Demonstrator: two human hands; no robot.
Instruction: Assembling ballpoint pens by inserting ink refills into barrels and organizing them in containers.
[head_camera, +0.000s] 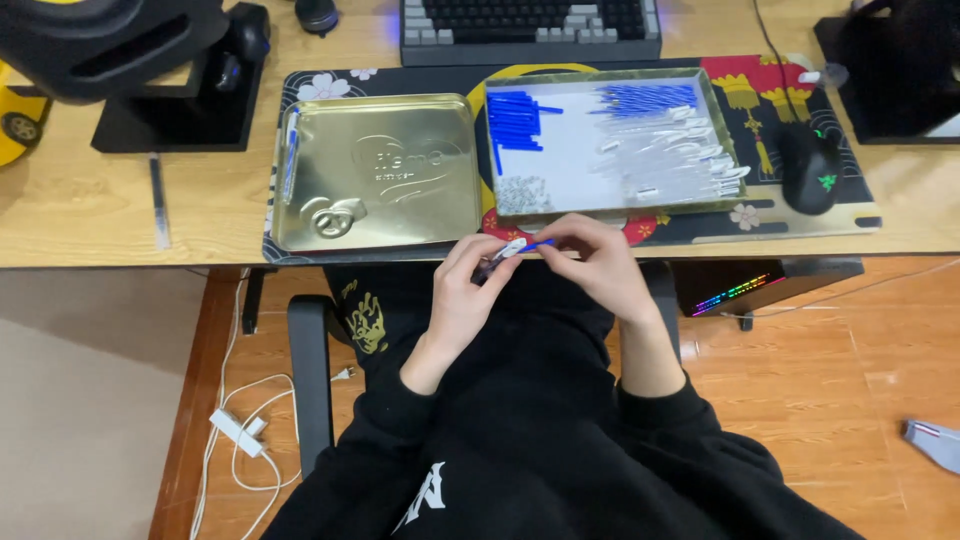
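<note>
While we pinch one blue pen part (528, 244) between left hand (470, 290) and right hand (590, 262), both clamped, its long axis runs left-right.

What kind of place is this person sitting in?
Probably a home computer desk doubling as a small workbench. A keyboard and mouse sit on a wooden desk, beside a tray of blue and clear pen parts and a gold tin lid.

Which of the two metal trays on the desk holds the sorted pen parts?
The right-hand shallow metal tray, with blue and clear parts; the gold embossed tray beside it looks nearly bare.
</note>
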